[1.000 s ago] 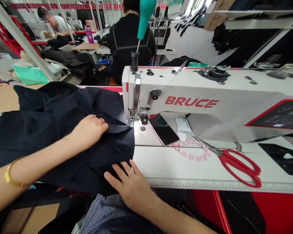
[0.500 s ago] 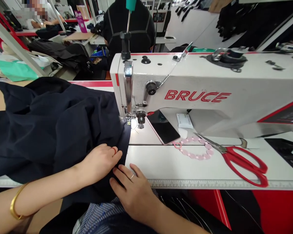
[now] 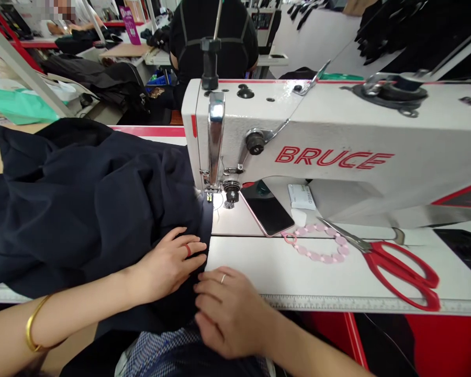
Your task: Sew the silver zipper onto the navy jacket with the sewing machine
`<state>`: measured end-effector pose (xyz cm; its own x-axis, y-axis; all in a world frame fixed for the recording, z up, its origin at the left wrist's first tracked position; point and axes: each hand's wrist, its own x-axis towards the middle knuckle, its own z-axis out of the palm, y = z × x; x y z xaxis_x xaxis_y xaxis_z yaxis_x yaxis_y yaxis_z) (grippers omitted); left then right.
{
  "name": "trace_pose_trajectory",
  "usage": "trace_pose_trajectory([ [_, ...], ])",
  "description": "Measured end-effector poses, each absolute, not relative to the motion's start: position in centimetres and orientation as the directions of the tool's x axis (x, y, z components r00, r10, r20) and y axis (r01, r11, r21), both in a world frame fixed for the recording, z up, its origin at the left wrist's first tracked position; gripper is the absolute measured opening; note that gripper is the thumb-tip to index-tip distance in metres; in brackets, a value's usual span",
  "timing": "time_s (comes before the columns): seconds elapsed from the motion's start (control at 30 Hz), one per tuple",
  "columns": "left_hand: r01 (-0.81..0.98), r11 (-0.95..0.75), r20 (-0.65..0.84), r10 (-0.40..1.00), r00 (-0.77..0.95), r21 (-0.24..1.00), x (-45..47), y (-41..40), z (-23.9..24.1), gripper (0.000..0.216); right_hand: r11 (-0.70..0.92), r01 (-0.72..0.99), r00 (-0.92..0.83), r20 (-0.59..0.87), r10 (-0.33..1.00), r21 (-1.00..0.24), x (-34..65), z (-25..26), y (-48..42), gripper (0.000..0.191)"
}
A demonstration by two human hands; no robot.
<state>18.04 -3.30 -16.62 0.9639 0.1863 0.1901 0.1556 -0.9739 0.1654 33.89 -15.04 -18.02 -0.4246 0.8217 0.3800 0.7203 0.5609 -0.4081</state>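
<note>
Dark navy fabric [image 3: 78, 188] is bunched over the left of the sewing table, its right edge running under the needle area of a white BRUCE sewing machine [image 3: 235, 125]. My left hand [image 3: 168, 264], with a red ring, lies on this cloth near its edge, fingers stretched out and slightly apart. Just to its right, my right hand [image 3: 231, 311] has its fingers curled at the fabric's front edge, pinching it by the table's front. The fingertips of the right hand are partly hidden. A lit presser foot [image 3: 209, 197] stands over the cloth's edge.
Right of the needle lie a phone [image 3: 269, 209], a small white packet [image 3: 301, 196], a pink beaded loop [image 3: 317, 256] and red-handled scissors [image 3: 400, 272]. A ruler strip [image 3: 337, 302] runs along the front edge. A person in black [image 3: 214, 42] sits beyond the machine.
My left fingers have spread out flatter on the cloth. The right hand's fingers have curled in at the fabric edge and that hand has shifted slightly right. The view has shifted a little.
</note>
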Motion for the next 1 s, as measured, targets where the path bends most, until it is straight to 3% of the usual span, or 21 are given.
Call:
trace_pose_trajectory([
  [0.23, 0.166, -0.948, 0.149, 0.211, 0.966, 0.271, 18.1, -3.1, -16.9, 0.039, 0.415, 0.898, -0.393, 0.162, 0.905, -0.142, 38.4, -16.9, -7.3, 0.020],
  [0.33, 0.189, -0.943, 0.160, 0.238, 0.958, 0.274, 18.5, -2.7, -17.3, 0.037, 0.384, 0.918, -0.369, 0.135, 0.919, -0.101, 38.9, -17.4, -6.1, 0.017],
  [0.43, 0.208, -0.944, 0.176, 0.258, 0.950, 0.256, 19.2, -1.8, -17.6, 0.035, 0.319, 0.937, -0.293, 0.178, 0.940, -0.142, 38.8, -17.9, -6.3, 0.020],
  [0.57, 0.231, -0.937, 0.196, 0.286, 0.938, 0.260, 20.1, -0.4, -17.7, 0.034, 0.354, 0.910, -0.311, 0.206, 0.928, -0.218, 38.6, -18.3, -6.8, 0.021],
  [0.87, 0.248, -0.941, 0.242, 0.302, 0.922, 0.231, 22.0, 1.5, -17.9, 0.026, 0.201, 0.955, -0.171, 0.152, 0.974, -0.216, 38.8, -17.4, -5.8, 0.021],
  [1.0, 0.278, -0.890, 0.047, 0.315, 0.948, 0.361, 21.9, 3.4, -13.8, 0.023, 0.154, 0.941, -0.099, 0.190, 0.977, -0.302, 39.2, -17.8, -5.3, 0.022],
])
